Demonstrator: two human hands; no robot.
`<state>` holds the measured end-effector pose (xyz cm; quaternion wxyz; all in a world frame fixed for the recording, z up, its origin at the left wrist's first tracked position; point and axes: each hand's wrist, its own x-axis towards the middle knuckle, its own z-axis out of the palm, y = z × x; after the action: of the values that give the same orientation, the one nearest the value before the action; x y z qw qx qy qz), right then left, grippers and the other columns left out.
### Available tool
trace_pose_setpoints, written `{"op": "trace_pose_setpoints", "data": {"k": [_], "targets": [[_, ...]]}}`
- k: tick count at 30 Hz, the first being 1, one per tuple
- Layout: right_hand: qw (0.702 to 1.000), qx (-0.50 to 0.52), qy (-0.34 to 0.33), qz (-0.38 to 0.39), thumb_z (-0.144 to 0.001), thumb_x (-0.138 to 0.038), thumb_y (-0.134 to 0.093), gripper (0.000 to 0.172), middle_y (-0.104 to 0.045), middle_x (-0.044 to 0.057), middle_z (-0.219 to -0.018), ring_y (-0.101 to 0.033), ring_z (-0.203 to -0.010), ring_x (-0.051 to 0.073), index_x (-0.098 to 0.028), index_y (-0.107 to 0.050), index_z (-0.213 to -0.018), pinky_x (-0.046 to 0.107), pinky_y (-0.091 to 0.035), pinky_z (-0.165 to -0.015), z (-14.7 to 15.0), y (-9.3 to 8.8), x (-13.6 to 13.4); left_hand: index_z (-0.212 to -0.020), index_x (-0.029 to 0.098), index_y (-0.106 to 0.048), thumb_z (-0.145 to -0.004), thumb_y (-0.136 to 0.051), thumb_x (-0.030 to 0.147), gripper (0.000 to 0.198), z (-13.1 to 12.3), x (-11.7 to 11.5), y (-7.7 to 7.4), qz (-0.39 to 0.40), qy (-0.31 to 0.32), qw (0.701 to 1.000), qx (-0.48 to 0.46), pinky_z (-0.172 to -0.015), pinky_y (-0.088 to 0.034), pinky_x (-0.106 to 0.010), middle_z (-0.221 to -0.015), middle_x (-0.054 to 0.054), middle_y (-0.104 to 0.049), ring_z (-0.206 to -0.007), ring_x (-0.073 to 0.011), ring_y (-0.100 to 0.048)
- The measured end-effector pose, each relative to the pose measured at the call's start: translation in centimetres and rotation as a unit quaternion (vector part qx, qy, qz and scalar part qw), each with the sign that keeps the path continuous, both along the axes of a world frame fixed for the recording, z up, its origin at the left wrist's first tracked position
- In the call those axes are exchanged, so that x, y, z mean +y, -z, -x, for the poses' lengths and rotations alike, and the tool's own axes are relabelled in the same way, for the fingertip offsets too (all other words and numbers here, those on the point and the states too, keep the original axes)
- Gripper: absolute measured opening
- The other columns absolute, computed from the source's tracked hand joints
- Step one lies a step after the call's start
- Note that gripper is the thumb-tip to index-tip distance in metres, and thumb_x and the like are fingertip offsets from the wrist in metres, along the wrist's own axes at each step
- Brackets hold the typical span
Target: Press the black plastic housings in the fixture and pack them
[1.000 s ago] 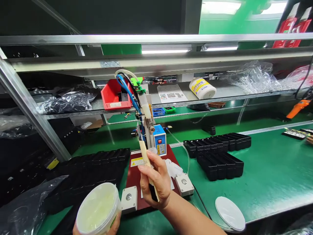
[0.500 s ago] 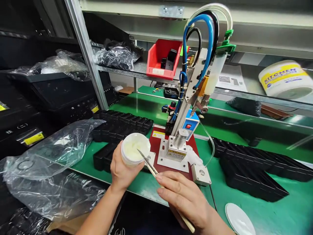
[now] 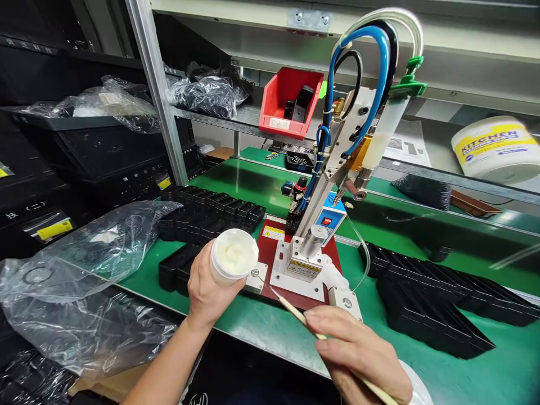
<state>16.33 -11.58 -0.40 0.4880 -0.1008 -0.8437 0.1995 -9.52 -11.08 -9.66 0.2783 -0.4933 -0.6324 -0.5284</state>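
My left hand (image 3: 211, 295) is wrapped around a small white jar (image 3: 223, 274), tilted so that its open mouth faces me. Pale cream-coloured paste (image 3: 237, 257) fills the jar, its surface scooped and uneven. Between the closed fingers of my right hand (image 3: 358, 349) is a slim wooden-handled tool (image 3: 291, 308) with a thin metal tip. That tip is outside the jar, to its lower right. A round white lid (image 3: 417, 385) lies on the bench, partly hidden behind my right hand.
Behind the jar stands a pneumatic press (image 3: 314, 242) with hoses on a dark red base. Black trays (image 3: 439, 320) lie right and left. Clear plastic bags (image 3: 101, 287) spread at the left. The shelf holds a red bin (image 3: 289, 101) and a white tub (image 3: 498, 149).
The tool's tip has come out of the jar, and my right hand has moved right and down with it. The jar stays nearly in place. The view has shifted slightly.
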Motion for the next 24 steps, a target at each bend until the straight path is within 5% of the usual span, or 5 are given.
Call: {"op": "trace_pose_setpoints", "data": {"k": [5, 9, 12, 19, 24], "targets": [[0.947, 0.201, 0.105, 0.228, -0.083, -0.011, -0.065, 0.019, -0.071, 0.007, -0.105, -0.068, -0.099, 0.023, -0.024, -0.072, -0.095, 0.035, -0.058, -0.087, 2.3, 2.8, 0.0, -0.138, 0.014, -0.038, -0.059, -0.081, 0.045, 0.096, -1.5, -0.4, -0.8, 0.024, 0.041, 0.994, -0.095, -0.093, -0.052, -0.04, -0.123, -0.017, -0.06, -0.109, -0.0298, -0.061], [0.868, 0.289, 0.062, 0.4, -0.081, -0.024, -0.071, 0.008, -0.072, 0.01, -0.1, -0.07, -0.088, 0.024, -0.02, -0.073, -0.087, 0.032, -0.061, -0.072, 4.5, 3.5, 0.5, -0.136, 0.015, -0.04, -0.06, -0.08, 0.047, 0.092, -2.4, -0.8, -1.3, 0.04, 0.073, 0.984, -0.158, -0.088, -0.055, -0.039, -0.119, -0.016, -0.063, -0.104, -0.0285, -0.064], [0.836, 0.294, 0.023, 0.462, -0.081, -0.028, -0.072, 0.011, -0.072, 0.009, -0.093, -0.07, -0.081, 0.022, -0.02, -0.073, -0.088, 0.027, -0.061, -0.062, 4.8, 4.0, 0.6, -0.135, 0.014, -0.041, -0.061, -0.079, 0.049, 0.09, -2.7, -0.8, -1.3, 0.04, 0.086, 0.981, -0.17, -0.085, -0.056, -0.039, -0.116, -0.016, -0.064, -0.101, -0.0283, -0.066], [0.844, 0.246, 0.002, 0.477, -0.084, -0.03, -0.067, 0.013, -0.068, 0.005, -0.082, -0.067, -0.068, 0.016, -0.022, -0.072, -0.093, 0.023, -0.058, -0.056, 0.0, 5.3, 1.1, -0.132, 0.017, -0.046, -0.055, -0.078, 0.055, 0.092, -2.3, -0.5, -0.2, 0.046, 0.041, 0.957, -0.283, -0.077, -0.058, -0.047, -0.105, -0.014, -0.068, -0.091, -0.0342, -0.067], [0.89, 0.293, 0.087, 0.34, -0.084, -0.028, -0.069, 0.018, -0.071, 0.008, -0.092, -0.068, -0.068, 0.017, -0.024, -0.072, -0.101, 0.024, -0.058, -0.058, -3.3, 1.1, 1.5, -0.131, 0.029, -0.046, -0.044, -0.077, 0.062, 0.098, -1.8, 0.0, 2.0, 0.079, 0.036, 0.913, -0.399, -0.077, -0.057, -0.052, -0.098, -0.007, -0.069, -0.093, -0.0386, -0.066]]}}
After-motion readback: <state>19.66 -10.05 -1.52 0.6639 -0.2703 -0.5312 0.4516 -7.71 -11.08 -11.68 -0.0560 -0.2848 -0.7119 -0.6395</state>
